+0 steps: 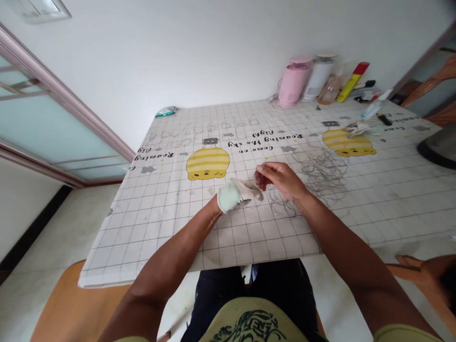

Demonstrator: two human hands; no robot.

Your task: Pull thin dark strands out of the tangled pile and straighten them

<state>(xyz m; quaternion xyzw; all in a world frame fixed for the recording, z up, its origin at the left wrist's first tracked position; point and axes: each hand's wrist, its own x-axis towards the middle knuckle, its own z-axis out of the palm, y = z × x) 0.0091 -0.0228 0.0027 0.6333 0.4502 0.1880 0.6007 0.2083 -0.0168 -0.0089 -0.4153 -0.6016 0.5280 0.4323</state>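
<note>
My left hand (243,191), in a pale glove with a mint-green cuff, is closed, its fingertips pressed together just above the tablecloth. Beside it my bare right hand (280,179) has its fingers curled in, close to the left fingertips. Whatever the two hands pinch is too thin or hidden to make out. A loose tangle of thin, dark wire-like loops (322,173) spreads right of my right hand, and a few more strands (285,206) lie below it. Farther back on the left, several thin rings (213,127) are laid out in rows.
The checked tablecloth (149,237) has yellow balloon prints. Along the wall stand a pink cylinder-shaped device (293,85), a white one (318,78), a spray bottle (329,90) and a yellow can with a red cap (351,83). A crumpled glove (361,127) lies at right, near a dark-based object (440,147).
</note>
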